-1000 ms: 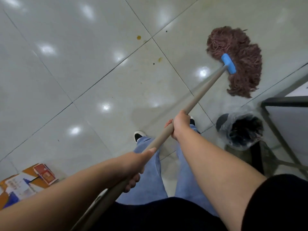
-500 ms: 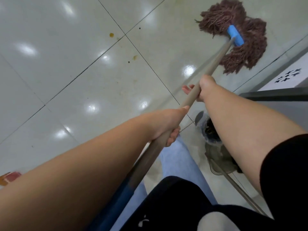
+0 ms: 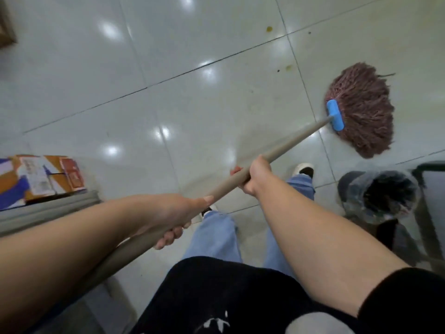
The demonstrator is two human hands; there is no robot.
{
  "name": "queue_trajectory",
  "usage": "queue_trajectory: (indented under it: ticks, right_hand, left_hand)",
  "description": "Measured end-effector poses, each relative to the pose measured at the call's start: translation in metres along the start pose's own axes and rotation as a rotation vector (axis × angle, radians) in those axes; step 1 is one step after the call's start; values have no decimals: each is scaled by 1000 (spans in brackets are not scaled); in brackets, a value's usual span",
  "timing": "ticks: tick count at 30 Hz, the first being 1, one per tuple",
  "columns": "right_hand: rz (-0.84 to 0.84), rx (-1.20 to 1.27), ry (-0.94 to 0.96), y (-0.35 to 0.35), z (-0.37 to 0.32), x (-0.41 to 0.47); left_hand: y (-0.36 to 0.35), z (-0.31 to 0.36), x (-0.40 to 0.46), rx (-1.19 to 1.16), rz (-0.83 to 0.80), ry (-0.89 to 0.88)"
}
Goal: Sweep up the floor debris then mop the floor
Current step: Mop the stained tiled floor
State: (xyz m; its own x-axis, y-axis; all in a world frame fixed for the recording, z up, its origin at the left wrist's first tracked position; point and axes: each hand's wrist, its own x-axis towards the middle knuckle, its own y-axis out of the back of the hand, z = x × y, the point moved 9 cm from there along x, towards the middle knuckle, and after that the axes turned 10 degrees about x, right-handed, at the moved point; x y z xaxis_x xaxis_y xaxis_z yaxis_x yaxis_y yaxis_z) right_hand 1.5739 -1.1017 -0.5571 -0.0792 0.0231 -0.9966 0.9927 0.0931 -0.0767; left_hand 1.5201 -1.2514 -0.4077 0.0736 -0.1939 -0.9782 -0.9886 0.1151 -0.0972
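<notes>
I have both hands wrapped around the mop handle (image 3: 284,150): my left hand (image 3: 178,213) grips it low, near my body, fingers curled underneath and thumb laid along the top, and my right hand (image 3: 255,177) grips it farther up the shaft. The handle runs up and to the right to a blue clamp (image 3: 335,115), where the reddish-brown mop head (image 3: 363,109) lies fanned out on the glossy tiled floor (image 3: 168,92). Small yellowish spots (image 3: 288,67) sit on the tiles just left of the mop head. A bag-lined bin (image 3: 382,194) stands at my right, and a printed carton (image 3: 36,179) lies on the floor at my left.
</notes>
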Motion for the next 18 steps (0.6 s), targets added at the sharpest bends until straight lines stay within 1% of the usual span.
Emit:
queue_trajectory:
  ticks: [4,8,12,15,18]
  right_hand:
    - [-55,-79,-69,-51,99,-19]
    - [-143,-170,-115,-100,160,-36]
    - [-162,-278,-129,-130,189,-41]
    - [-137,-348,-109,-142,192,-35]
    - [-92,-360,-96,-148,189,-30]
  left_hand:
    - [13,-106,-19,-57,33,51]
    - [23,-171,-35,-96,63,61]
    - [34,-203,-40,-179,68,72]
    - [42,-211,-36,-236,40,60]
    - [51,-212,-32,-261,15,83]
